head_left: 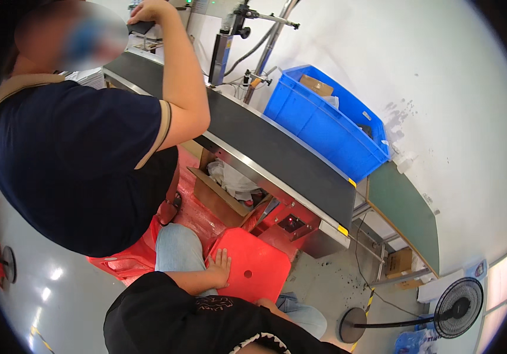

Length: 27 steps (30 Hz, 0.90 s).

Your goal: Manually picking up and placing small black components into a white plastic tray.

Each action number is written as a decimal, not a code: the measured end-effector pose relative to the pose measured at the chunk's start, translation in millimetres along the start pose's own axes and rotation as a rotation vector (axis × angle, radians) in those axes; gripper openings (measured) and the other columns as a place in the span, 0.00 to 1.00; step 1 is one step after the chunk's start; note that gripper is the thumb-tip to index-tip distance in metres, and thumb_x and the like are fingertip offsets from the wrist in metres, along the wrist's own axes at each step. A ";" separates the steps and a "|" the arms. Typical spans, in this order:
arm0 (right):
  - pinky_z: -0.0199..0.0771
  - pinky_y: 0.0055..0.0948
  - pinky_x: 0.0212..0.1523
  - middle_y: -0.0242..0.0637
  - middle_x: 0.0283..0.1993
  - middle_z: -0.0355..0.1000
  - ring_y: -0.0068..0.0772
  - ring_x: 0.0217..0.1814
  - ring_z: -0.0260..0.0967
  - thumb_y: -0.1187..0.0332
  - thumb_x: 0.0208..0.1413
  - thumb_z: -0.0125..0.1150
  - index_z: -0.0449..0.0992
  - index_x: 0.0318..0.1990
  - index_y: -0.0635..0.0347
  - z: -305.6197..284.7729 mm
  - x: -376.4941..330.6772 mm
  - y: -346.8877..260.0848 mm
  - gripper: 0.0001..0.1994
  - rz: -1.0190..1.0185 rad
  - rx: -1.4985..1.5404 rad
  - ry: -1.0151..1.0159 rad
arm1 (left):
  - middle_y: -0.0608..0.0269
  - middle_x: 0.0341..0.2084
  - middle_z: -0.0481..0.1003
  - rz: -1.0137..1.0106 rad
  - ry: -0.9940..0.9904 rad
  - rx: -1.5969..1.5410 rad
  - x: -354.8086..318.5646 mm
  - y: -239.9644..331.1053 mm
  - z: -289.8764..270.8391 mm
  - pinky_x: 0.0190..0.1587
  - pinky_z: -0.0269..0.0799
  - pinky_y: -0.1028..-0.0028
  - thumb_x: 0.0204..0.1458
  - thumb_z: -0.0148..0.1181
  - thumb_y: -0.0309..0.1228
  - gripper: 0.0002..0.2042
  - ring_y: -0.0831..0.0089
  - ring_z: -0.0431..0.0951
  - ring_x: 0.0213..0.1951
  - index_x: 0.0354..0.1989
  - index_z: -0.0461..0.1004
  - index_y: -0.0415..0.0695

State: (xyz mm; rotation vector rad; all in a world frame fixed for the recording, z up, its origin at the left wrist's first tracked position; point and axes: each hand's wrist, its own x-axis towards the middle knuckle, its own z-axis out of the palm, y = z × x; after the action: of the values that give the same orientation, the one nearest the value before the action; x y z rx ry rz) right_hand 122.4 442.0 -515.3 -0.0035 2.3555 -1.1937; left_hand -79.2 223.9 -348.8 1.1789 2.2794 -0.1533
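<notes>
My left hand (221,266) lies flat with its fingers spread on the seat of a red plastic stool (259,265), holding nothing. The stool stands just in front of my knee in light jeans (176,248). Of my right arm only a bit of forearm (267,305) shows past the stool's near edge; the hand itself is hidden. A co-worker in a dark navy shirt (70,159) sits close on my left, one hand (147,12) raised onto a dark object at the far end of a black conveyor belt (277,153).
A blue crate (324,127) with a cardboard box stands beyond the belt. An open carton (218,194) with white plastic sits under the conveyor. A green table (407,212) and a black floor fan (457,301) are on the right. More red stools (129,262) are under the co-worker.
</notes>
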 end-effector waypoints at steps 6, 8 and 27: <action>0.67 0.37 0.36 0.46 0.31 0.72 0.48 0.36 0.70 0.64 0.39 0.54 0.75 0.32 0.57 -26.3 -14.5 -68.9 0.11 -0.109 -0.120 0.026 | 0.32 0.60 0.26 0.007 0.014 -0.009 3.8 -4.3 9.2 0.56 0.40 0.39 0.41 0.57 0.52 0.49 0.38 0.27 0.62 0.61 0.35 0.31; 0.68 0.38 0.37 0.46 0.32 0.72 0.50 0.37 0.69 0.66 0.39 0.55 0.75 0.33 0.56 -34.8 -17.5 -88.6 0.12 0.052 -0.167 0.029 | 0.32 0.60 0.26 0.031 0.003 0.011 5.0 -2.2 6.4 0.56 0.39 0.39 0.41 0.57 0.52 0.49 0.38 0.27 0.62 0.62 0.35 0.32; 0.68 0.38 0.20 0.43 0.20 0.71 0.37 0.20 0.72 0.64 0.41 0.55 0.77 0.31 0.52 -14.8 -4.4 -80.6 0.09 0.227 -0.261 -0.047 | 0.32 0.60 0.27 0.004 0.016 0.038 2.1 2.3 -2.9 0.57 0.44 0.43 0.40 0.58 0.54 0.51 0.39 0.30 0.62 0.61 0.35 0.30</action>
State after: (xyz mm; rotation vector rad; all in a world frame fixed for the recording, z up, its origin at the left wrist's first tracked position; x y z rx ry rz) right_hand 102.6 404.5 -445.1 0.1427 2.3792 -0.7677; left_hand -79.6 227.8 -347.2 1.2073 2.2971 -0.1875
